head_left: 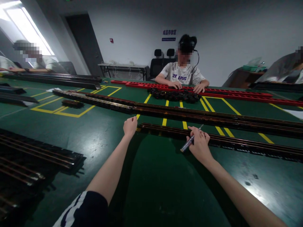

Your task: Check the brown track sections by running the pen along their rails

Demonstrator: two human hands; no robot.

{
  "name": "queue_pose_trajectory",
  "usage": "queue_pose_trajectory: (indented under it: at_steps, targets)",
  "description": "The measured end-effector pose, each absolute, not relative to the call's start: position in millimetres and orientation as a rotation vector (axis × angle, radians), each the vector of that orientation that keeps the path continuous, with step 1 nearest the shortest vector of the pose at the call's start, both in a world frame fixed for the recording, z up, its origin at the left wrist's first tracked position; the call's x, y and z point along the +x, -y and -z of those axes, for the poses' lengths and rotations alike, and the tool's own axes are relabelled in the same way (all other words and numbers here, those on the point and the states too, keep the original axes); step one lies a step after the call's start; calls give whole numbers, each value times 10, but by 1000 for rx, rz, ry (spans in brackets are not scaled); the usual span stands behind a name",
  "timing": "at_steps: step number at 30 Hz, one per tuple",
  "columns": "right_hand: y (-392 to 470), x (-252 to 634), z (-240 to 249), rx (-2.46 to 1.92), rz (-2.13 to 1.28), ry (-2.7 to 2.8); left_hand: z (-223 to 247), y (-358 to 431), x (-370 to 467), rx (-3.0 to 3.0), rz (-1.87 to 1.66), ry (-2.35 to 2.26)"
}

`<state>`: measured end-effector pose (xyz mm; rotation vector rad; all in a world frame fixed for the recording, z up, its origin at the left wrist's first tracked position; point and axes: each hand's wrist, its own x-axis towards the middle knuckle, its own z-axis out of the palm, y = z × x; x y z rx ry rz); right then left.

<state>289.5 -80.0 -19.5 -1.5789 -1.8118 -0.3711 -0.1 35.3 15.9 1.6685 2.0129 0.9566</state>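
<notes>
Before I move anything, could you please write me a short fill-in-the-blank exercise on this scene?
1. The tabletop is coloured ____.
2. The lines marked across it are ____.
3. The slim tool is held in the wearer's ____ hand.
4. The long slotted strips in front of the person facing the camera across the table are ____.

Missing words: green; yellow; right; red.
</notes>
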Motion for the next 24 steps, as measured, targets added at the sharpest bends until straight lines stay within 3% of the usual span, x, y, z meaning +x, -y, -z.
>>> queue_pose_trajectory:
  at_steps: [13, 24]
  targets:
    - [668, 2760, 80, -1512, 283, 1684, -113, -389, 37, 1931, -709, -1969]
    - [167, 2013, -339, -1271, -332, 1641, -141, -380, 66, 1923, -700, -1991]
